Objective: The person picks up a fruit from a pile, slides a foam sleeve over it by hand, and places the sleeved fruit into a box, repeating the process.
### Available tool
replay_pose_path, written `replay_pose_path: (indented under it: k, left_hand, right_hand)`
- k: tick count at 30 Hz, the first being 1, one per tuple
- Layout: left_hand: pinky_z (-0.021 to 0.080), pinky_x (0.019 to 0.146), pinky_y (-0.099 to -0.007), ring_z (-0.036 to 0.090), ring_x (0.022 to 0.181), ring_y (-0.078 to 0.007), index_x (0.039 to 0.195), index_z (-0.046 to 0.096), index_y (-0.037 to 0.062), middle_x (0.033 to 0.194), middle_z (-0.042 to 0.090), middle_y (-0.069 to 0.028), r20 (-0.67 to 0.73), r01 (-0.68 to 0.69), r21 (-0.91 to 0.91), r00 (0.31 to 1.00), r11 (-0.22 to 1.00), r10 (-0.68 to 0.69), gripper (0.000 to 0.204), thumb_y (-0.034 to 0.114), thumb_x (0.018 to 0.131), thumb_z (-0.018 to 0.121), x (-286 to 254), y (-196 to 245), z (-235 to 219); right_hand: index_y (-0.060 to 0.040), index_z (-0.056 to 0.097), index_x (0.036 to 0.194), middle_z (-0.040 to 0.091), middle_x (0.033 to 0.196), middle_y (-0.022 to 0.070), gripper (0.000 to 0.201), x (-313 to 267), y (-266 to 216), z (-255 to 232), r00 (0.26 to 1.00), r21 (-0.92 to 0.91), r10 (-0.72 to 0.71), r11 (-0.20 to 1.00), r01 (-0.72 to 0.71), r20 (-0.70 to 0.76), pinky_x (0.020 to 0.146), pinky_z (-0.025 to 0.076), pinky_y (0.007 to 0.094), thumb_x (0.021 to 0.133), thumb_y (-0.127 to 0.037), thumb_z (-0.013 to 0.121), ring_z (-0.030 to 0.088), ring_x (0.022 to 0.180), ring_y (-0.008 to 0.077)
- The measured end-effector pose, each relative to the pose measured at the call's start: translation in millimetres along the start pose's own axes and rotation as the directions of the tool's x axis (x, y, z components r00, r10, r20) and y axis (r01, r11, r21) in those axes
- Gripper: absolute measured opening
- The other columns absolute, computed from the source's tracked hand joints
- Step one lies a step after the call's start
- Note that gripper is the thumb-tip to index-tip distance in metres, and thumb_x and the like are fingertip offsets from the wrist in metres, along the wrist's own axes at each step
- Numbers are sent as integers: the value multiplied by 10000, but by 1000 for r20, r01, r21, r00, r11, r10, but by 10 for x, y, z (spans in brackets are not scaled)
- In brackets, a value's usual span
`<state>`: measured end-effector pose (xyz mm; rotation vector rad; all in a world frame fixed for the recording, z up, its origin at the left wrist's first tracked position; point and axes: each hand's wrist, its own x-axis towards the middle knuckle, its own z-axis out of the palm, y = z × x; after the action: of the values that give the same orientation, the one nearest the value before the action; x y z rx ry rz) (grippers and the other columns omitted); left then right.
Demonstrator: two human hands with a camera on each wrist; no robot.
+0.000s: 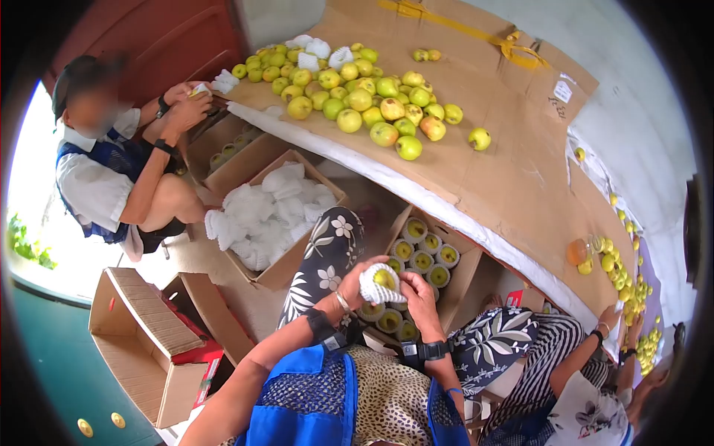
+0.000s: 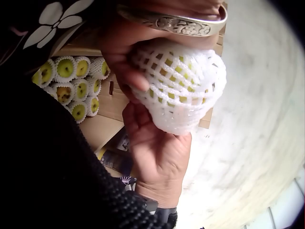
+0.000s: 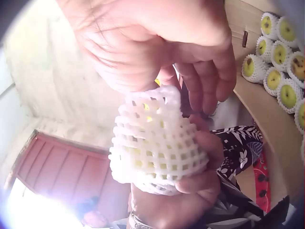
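Note:
In front of my lap, my left hand point(image 1: 351, 285) holds a yellow-green apple point(image 1: 384, 279) wrapped in a white foam net sleeve point(image 2: 178, 88). Its thumb and fingers curl round the sleeve, as the right wrist view also shows. My right hand point(image 1: 422, 300) pinches the gathered end of the sleeve, its fingertips partly hidden behind the foam. Through the mesh, bits of the apple's green skin show in the left wrist view. Just beyond my hands, a cardboard box point(image 1: 462, 286) holds several netted apples point(image 1: 422, 260) in rows.
Loose apples point(image 1: 349, 120) are heaped on the cardboard-covered table point(image 1: 491, 189). A carton of white foam nets point(image 1: 268, 204) stands front left, near empty boxes point(image 1: 126, 327). One person point(image 1: 111, 160) sits at left, holding a netted fruit; others sit at right beside a jar point(image 1: 577, 251).

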<state>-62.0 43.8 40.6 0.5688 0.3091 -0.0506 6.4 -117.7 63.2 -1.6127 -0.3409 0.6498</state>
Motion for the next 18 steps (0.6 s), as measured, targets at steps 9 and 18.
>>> replay_pose_path:
  k: [9,18]
  left_hand:
    - [511,433,-327,641,682,-234,1037,565,68,886,646,-106,-11,81,-64,997,995,-82,465,433,894,314,-15,52,-15]
    - [489,424,-314,622,809,-253,1176,494,98,1025,608,-115,39,129,-121,991,984,-125,506,438,874,273,-4,81,-42]
  right_hand:
    - [-84,472,1217,498,1230,111,544,-53,-234,-15,943,-211,-330,919,333,52,880,419,307,695,41,561,499,1125,244]
    - [-51,517,1055,626,942,122,321,-77,-284,19,901,-398,-430,817,418,62,716,484,305,746,13,575,626,868,245]
